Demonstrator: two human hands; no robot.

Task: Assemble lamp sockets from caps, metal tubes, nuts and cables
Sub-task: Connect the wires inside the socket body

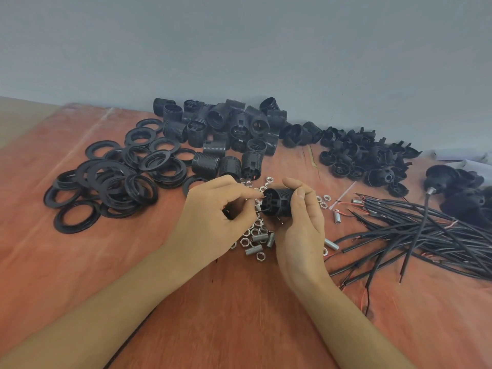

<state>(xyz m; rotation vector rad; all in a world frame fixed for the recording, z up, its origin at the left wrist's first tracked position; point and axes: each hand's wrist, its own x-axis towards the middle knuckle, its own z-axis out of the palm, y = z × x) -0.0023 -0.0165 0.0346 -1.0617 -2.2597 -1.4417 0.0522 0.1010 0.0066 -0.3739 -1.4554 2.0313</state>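
Observation:
My right hand (pixel 303 225) grips a black threaded socket body (pixel 278 202) sideways above the table, its terminal end facing left. My left hand (pixel 213 219) pinches a thin black wire (pixel 262 209) at that terminal end, fingertips touching the socket. The rest of that cable is hidden under my left hand. Under both hands lie several silver nuts and short threaded metal tubes (pixel 255 239). Black caps (pixel 364 158) are heaped at the back right. A bundle of black cables (pixel 415 235) lies to the right.
Several black rings (pixel 106 179) spread at the left. A pile of black socket bodies (pixel 226 129) sits against the grey wall. Assembled sockets with cables (pixel 439 179) rest at the far right. The reddish wooden table (pixel 239 315) is bare in front.

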